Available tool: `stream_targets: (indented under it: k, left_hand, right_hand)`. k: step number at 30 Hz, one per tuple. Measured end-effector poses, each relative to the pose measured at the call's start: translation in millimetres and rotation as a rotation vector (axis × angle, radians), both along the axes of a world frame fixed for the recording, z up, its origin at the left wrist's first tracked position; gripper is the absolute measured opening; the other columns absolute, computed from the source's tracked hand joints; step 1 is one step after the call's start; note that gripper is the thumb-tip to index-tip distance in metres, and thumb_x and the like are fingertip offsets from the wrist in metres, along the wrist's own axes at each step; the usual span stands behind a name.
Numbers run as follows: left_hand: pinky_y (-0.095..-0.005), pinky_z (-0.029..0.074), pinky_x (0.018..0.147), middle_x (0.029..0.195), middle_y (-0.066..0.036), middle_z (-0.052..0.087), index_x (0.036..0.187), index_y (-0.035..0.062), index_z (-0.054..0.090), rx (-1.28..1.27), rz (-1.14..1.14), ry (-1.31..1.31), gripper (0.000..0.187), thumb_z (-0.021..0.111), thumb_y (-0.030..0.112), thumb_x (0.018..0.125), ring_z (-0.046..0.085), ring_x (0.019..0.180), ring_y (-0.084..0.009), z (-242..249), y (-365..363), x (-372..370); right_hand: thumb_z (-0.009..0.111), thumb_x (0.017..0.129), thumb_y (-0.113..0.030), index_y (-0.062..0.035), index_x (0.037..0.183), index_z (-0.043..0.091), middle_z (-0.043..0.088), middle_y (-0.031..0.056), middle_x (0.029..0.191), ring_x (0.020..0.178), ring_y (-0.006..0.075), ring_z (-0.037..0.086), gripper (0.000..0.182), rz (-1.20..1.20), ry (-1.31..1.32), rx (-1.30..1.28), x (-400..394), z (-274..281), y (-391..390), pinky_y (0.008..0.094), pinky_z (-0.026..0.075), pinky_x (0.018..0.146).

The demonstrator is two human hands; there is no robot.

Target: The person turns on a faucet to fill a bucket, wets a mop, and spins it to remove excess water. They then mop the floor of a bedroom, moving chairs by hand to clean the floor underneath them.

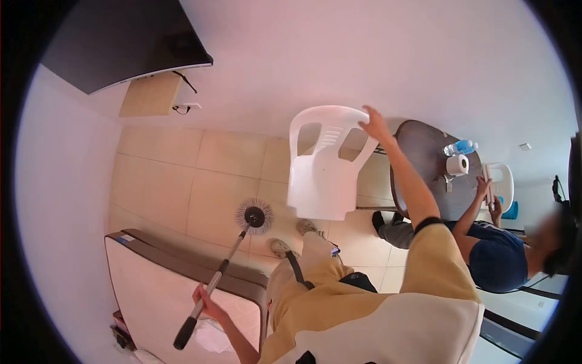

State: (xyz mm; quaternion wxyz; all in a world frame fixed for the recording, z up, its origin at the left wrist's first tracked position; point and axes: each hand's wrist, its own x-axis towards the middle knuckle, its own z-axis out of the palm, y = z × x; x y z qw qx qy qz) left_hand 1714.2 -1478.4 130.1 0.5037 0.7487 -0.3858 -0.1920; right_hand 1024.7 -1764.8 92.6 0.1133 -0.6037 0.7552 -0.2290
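My left hand (210, 304) is wrapped around the shaft of a long-handled round brush (221, 267), just above its black end grip. The brush's round head, with grey bristles around a black centre, rests on or close to the floor. My right arm is stretched forward, and my right hand (377, 125) grips the top right corner of the backrest of a white plastic chair (323, 182). The chair stands near the wall, its seat facing me; my fingertips are partly hidden behind the backrest.
A mattress (176, 294) lies at lower left. At right, a dark table (421, 158) holds water bottles (459, 147) and a paper roll (457, 165). Another person (500, 258) stands there, hands on a pale object. A television (127, 39) hangs at upper left.
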Motion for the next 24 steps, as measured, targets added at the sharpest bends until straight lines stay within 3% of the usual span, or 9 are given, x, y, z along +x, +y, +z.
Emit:
stream_targets:
  k: [3,5,8,12,14,15,20,22,24]
  left_hand:
    - [-0.0286,0.046,0.076,0.095,-0.008,0.061,0.094,0.0014,0.058,0.201,0.048,0.06,0.02,0.057,0.021,0.091,0.056,0.09,-0.0158,29.6,21.7,7.3]
    - [-0.0281,0.048,0.069,0.097,-0.006,0.062,0.095,0.0051,0.058,0.259,0.062,0.079,0.022,0.058,0.027,0.089,0.059,0.09,-0.0152,18.9,35.3,20.4]
    - [-0.033,0.048,0.074,0.098,-0.005,0.064,0.095,0.0108,0.056,0.32,0.119,0.134,0.018,0.06,0.027,0.087,0.058,0.094,-0.0153,36.8,42.2,20.0]
    - [-0.0324,0.048,0.074,0.098,-0.005,0.064,0.095,0.0104,0.057,0.287,0.121,0.17,0.017,0.06,0.025,0.087,0.059,0.092,-0.0152,24.2,47.1,39.9]
    - [-0.0299,0.049,0.069,0.096,-0.007,0.064,0.096,0.0081,0.058,0.239,0.081,0.162,0.017,0.059,0.022,0.087,0.06,0.089,-0.0161,8.9,53.9,65.2]
    - [-0.0299,0.049,0.069,0.096,-0.007,0.064,0.096,0.0081,0.058,0.242,0.069,0.169,0.017,0.059,0.022,0.087,0.06,0.089,-0.0161,4.4,50.5,73.4]
    - [-0.03,0.049,0.07,0.093,-0.01,0.062,0.1,0.0032,0.056,0.085,-0.141,0.171,0.019,0.057,0.019,0.089,0.059,0.086,-0.0176,-14.5,32.8,113.3]
    - [-0.0318,0.048,0.076,0.094,-0.01,0.061,0.102,0.003,0.055,0.071,-0.265,0.171,0.019,0.057,0.018,0.09,0.058,0.088,-0.0187,-16.8,17.3,129.7]
    - [-0.0328,0.048,0.077,0.094,-0.01,0.061,0.101,0.0027,0.055,0.041,-0.305,0.168,0.019,0.057,0.017,0.089,0.058,0.088,-0.0191,-30.8,0.6,150.9]
  right_hand:
    - [0.074,0.069,-0.026,-0.0075,0.134,0.038,0.044,0.0155,0.134,0.123,0.0357,0.043,0.077,-0.08,0.045,0.031,-31.1,-35.1,-32.1,0.0433,0.036,0.102]
    - [0.077,0.064,-0.031,-0.009,0.138,0.034,0.039,0.0153,0.139,0.127,0.0351,0.039,0.088,-0.228,0.1,0.294,-26.9,-48.5,-39.9,0.0481,0.035,0.103]
    - [0.077,0.062,-0.035,-0.0105,0.136,0.038,0.042,0.016,0.135,0.127,0.0352,0.038,0.087,-0.187,0.065,0.417,-23.0,-59.9,-30.5,0.0532,0.035,0.1]
    - [0.077,0.062,-0.035,-0.0106,0.125,0.051,0.049,0.0151,0.125,0.119,0.0339,0.044,0.072,-0.26,0.285,0.474,20.5,-9.7,-12.3,0.0535,0.038,0.097]
    - [0.076,0.062,-0.035,-0.005,0.116,0.058,0.051,0.0203,0.12,0.109,0.0361,0.051,0.064,-0.222,0.318,0.463,34.9,1.4,12.9,0.0432,0.044,0.094]
    - [0.076,0.062,-0.035,-0.005,0.116,0.058,0.051,0.0203,0.12,0.109,0.0361,0.051,0.064,-0.235,0.325,0.466,42.5,2.4,26.5,0.0432,0.044,0.094]
    - [0.071,0.069,-0.027,-0.0027,0.097,0.062,0.059,0.0173,0.1,0.099,0.0352,0.055,0.038,0.101,0.214,0.35,94.7,12.3,134.0,0.045,0.047,0.081]
    - [0.066,0.073,-0.023,-0.002,0.091,0.061,0.06,0.0168,0.095,0.094,0.0346,0.057,0.028,0.377,0.229,0.429,112.8,16.2,189.1,0.0454,0.046,0.078]
    - [0.061,0.075,-0.02,-0.0026,0.087,0.061,0.062,0.0174,0.089,0.086,0.0364,0.059,0.021,0.463,0.185,0.614,158.1,54.2,247.2,0.046,0.047,0.076]
